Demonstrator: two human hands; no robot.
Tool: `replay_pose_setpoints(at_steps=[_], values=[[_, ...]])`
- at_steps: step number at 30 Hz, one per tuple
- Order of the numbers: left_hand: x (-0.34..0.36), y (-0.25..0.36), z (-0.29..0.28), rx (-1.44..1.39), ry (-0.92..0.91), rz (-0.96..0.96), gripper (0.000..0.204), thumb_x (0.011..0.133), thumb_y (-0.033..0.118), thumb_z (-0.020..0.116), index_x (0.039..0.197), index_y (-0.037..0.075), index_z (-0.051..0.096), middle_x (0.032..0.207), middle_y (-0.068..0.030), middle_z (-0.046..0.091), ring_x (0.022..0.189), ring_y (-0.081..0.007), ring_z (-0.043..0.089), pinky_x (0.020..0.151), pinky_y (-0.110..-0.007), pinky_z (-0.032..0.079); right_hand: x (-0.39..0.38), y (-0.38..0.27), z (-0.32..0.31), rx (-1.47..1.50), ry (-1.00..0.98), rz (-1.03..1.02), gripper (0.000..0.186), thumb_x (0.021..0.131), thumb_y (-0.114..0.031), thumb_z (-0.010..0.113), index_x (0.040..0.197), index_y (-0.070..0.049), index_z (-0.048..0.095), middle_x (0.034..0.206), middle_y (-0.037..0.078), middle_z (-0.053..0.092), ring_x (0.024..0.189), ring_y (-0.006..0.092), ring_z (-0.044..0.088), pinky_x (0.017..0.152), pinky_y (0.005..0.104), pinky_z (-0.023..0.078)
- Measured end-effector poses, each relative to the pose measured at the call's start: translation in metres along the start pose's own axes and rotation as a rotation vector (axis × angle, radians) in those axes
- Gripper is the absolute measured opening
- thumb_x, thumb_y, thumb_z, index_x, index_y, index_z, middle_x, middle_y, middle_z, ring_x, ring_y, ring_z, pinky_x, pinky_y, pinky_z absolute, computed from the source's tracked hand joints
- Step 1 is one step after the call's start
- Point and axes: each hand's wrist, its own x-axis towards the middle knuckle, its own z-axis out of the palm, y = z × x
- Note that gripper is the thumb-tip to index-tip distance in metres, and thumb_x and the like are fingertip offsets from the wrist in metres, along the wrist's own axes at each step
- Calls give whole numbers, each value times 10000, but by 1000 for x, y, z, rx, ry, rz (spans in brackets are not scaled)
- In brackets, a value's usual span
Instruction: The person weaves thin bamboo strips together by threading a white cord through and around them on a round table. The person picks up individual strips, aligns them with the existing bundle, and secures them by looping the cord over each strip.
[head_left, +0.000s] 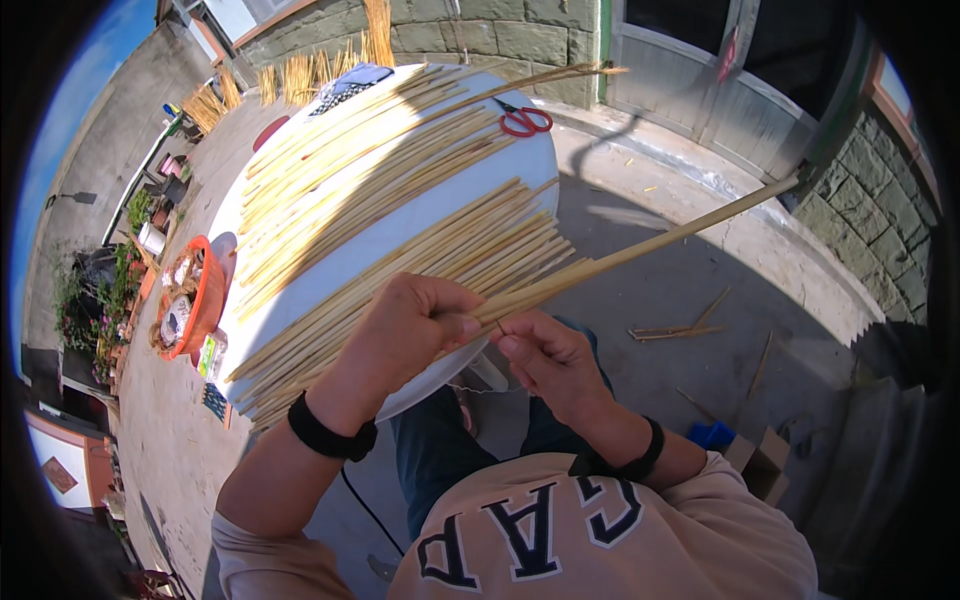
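L hand (412, 325) is clamping long stalks (680, 232), R hand (555, 362) pinching at their underside, apparently unfinished; laid-out rows (450, 248) are lying toward table's (450, 203) near edge.

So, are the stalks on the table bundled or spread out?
Spread out: the stalks lie side by side across the white table, in rows with gaps between.

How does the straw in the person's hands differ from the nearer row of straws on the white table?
The held straw is in the left hand's grip, with the right hand close by; the nearer row lies on the white table. The held straw juts well past the table's right edge; the nearer row ends near that edge. Both are pale yellow, long and slender.
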Motion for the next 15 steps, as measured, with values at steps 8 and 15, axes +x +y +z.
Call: replay_pose_setpoints(at_steps=[8,15], values=[[-2,-6,4,-37,-5,37,184,721,-20,577,891,-46,643,654,-40,584,578,-76,486,559,-221,411,1,9,-2,-10,19,-121,80,865,-74,530,903,-33,588,616,-28,480,485,27,399,405,164,305],[-4,-3,8,20,-25,56,189,712,-18,583,892,-32,641,651,-69,588,585,-84,503,577,-238,428,1,13,-5,32,31,-154,83,854,-64,545,910,-21,588,723,1,566,495,34,417,410,166,329]])
